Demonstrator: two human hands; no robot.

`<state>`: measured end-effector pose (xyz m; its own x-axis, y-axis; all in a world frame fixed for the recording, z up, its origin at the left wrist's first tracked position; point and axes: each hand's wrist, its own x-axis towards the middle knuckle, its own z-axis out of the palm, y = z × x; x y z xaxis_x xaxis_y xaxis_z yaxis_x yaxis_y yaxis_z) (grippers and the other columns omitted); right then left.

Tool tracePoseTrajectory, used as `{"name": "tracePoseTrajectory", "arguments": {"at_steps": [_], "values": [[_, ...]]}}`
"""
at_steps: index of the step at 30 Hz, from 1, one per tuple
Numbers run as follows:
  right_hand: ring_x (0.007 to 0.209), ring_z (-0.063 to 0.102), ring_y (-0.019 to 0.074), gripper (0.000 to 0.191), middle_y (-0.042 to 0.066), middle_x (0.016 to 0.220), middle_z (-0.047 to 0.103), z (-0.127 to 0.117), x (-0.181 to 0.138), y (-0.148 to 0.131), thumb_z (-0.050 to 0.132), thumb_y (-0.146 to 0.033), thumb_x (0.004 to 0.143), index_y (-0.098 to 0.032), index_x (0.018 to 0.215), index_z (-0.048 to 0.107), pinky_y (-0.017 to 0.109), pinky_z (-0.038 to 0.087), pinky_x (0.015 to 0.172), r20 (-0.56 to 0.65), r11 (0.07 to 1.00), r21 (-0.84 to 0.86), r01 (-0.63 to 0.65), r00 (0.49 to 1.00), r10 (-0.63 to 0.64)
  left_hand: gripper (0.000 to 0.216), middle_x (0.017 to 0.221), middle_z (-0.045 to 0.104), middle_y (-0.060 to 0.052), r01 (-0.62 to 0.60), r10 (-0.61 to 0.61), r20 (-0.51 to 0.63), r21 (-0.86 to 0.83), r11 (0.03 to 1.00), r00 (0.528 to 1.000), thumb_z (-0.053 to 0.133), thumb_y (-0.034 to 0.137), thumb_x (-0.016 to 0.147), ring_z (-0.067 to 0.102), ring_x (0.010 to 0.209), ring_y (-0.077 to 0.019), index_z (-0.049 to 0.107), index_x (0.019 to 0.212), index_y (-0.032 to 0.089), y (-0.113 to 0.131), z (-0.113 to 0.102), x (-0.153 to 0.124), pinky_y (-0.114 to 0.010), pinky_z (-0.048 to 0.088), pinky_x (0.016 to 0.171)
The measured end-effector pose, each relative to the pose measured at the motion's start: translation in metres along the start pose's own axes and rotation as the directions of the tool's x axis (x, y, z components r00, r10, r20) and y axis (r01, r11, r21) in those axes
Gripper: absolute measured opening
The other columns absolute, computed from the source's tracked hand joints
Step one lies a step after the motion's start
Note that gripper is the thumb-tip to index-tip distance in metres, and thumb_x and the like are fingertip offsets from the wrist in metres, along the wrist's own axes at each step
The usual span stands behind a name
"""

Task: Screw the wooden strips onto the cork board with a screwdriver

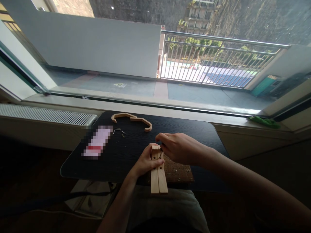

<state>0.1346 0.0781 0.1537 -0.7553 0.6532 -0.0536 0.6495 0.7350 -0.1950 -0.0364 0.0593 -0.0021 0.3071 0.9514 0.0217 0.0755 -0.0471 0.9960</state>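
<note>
Two light wooden slats (158,176) lie side by side, pointing toward me over the near edge of a small black table (121,155). My left hand (145,161) is wrapped round their far end, thumb on top. My right hand (178,148) reaches in from the right, its fingers pinched at the top of the slats on something small that I cannot make out. A brown perforated board (178,173) lies under my right wrist, beside the slats.
Two curved wooden pieces (132,120) lie at the table's far edge. Several small dark screws (119,131) and a blurred white and red packet (97,142) sit to the left. A radiator (43,114), a window sill with a green cloth (264,121), and a balcony railing (218,61) lie beyond.
</note>
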Motion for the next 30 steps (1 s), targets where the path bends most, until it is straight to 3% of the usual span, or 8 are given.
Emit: {"name": "tracePoseTrajectory", "arguments": {"at_steps": [12, 19, 24, 30], "values": [[0.049, 0.049, 0.0118, 0.023, 0.000, 0.063, 0.061, -0.0075, -0.0018, -0.0030, 0.048, -0.037, 0.099, -0.019, 0.093, 0.059, 0.029, 0.017, 0.050, 0.075, 0.997, -0.046, -0.068, 0.995, 0.071, 0.047, 0.091, 0.058, 0.001, 0.013, -0.013, -0.015, -0.013, 1.000, 1.000, 0.080, 0.030, 0.065, 0.059, 0.085, -0.0181, 0.053, 0.102, 0.020, 0.0027, 0.0013, 0.0004, -0.029, 0.048, 0.077], [0.052, 0.053, 0.0138, 0.035, 0.002, 0.061, 0.061, -0.0061, 0.0011, -0.0024, 0.040, -0.044, 0.102, -0.019, 0.088, 0.060, 0.029, 0.016, 0.052, 0.011, 0.970, -0.182, -0.162, 0.986, 0.167, 0.050, 0.101, 0.061, -0.003, 0.021, -0.021, -0.013, -0.017, 1.000, 1.000, 0.079, 0.030, 0.068, 0.061, 0.095, -0.0218, 0.053, 0.109, 0.021, 0.0005, 0.0018, -0.0002, -0.034, 0.049, 0.085], [0.051, 0.051, 0.0135, 0.031, 0.000, 0.063, 0.062, -0.0047, -0.0033, -0.0005, 0.042, -0.047, 0.100, -0.020, 0.092, 0.055, 0.029, 0.014, 0.051, 0.007, 0.980, -0.142, -0.139, 0.990, 0.141, 0.073, 0.113, 0.059, -0.003, -0.001, 0.000, -0.008, -0.060, 0.998, 1.000, 0.079, 0.026, 0.068, 0.061, 0.101, -0.0218, 0.041, 0.130, 0.026, -0.0020, 0.0018, -0.0008, -0.036, 0.051, 0.088], [0.053, 0.052, 0.0133, 0.024, 0.002, 0.068, 0.065, -0.0068, -0.0048, 0.0008, 0.040, -0.038, 0.100, -0.020, 0.093, 0.053, 0.030, 0.015, 0.052, 0.046, 0.979, -0.142, -0.143, 0.987, 0.151, 0.068, 0.112, 0.059, -0.003, 0.016, -0.016, 0.013, -0.032, 0.999, 1.000, 0.079, 0.026, 0.068, 0.061, 0.099, -0.0212, 0.045, 0.127, 0.025, 0.0001, -0.0009, -0.0013, -0.034, 0.052, 0.086]]}}
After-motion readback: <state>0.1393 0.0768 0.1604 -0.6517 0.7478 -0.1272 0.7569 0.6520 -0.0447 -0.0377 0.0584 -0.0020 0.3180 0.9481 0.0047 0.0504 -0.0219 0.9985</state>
